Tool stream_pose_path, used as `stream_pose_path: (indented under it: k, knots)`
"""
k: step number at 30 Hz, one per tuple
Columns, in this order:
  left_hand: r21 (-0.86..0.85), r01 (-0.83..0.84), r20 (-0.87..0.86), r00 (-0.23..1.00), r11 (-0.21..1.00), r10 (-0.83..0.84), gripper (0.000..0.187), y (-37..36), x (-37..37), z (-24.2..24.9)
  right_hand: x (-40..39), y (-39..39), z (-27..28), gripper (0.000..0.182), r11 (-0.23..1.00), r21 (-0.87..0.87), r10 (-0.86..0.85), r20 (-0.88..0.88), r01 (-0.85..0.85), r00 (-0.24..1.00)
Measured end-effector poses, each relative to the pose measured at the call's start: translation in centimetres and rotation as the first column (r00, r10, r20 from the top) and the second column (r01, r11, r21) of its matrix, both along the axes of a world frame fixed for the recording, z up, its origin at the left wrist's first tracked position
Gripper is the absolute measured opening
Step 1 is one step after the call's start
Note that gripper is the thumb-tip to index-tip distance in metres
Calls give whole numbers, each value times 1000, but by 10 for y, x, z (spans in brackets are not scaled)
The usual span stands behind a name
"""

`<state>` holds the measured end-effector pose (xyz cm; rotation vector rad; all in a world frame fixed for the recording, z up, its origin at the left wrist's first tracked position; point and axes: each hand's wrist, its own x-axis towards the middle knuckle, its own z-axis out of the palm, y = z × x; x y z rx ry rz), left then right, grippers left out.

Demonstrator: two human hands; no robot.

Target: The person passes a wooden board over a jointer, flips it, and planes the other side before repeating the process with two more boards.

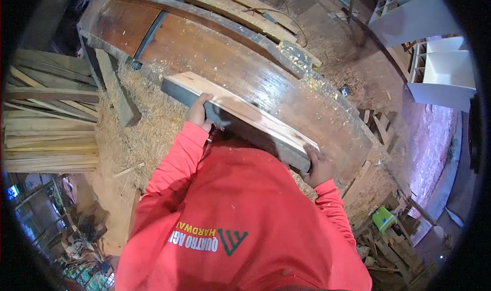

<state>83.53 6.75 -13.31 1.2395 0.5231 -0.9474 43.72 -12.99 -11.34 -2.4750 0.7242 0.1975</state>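
Note:
A thick wooden board (250, 113) lies across in front of my body, near the close edge of the workbench. Its upper face is pale with brown grain, and the side toward me is dark. My left hand (198, 112) grips the near side left of the middle, its thumb along the dark face. At the right end, my right hand (318, 166) is closed round the board, fingers over the top edge. Beneath and beyond it spreads the brown bench top (215, 50), sprinkled with wood shavings.
Stacked planks (51, 150) lie to the left above a shavings-covered floor. A metal groove (151, 37) crosses the bench's left part. Long boards (220, 7) lie beyond the bench. White cabinets (445, 71) stand at right; a green container (383, 219) sits among scraps lower right.

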Motion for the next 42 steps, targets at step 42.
stream_pose_path:
  k: [42]
  knots:
    - [-116, 102, 392, 919, 988, -49, 80, -118, 235, -77, 348, -101, -24, 82, 993, -77, 102, 177, -89, 979]
